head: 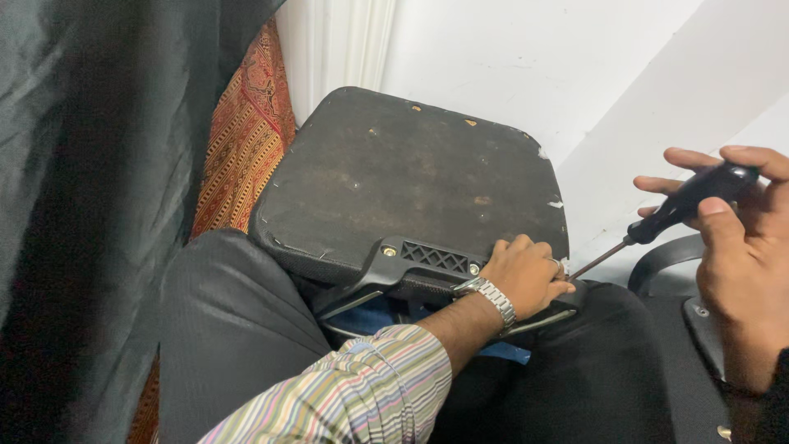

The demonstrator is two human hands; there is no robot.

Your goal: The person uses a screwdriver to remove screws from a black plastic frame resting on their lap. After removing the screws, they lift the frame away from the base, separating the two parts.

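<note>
So we've got a black-handled screwdriver (pixel 670 212) in our right hand (pixel 744 247), fingers wrapped around the handle, with the thin metal shaft angled down and left so the tip lands right by our left hand's fingertips. The left hand (pixel 526 275) is curled closed over the edge of a black plastic bracket (pixel 427 261) bolted along the near side of an upturned chair seat (pixel 411 177), whose worn dark underside faces up and rests on our lap. There's a metal wristwatch (pixel 493 298) on that arm, plus a striped shirt sleeve (pixel 362 390). A patterned orange cloth (pixel 242 148) sits off to the left beside a dark curtain (pixel 90 164), with a white wall (pixel 575 66) behind.
</note>
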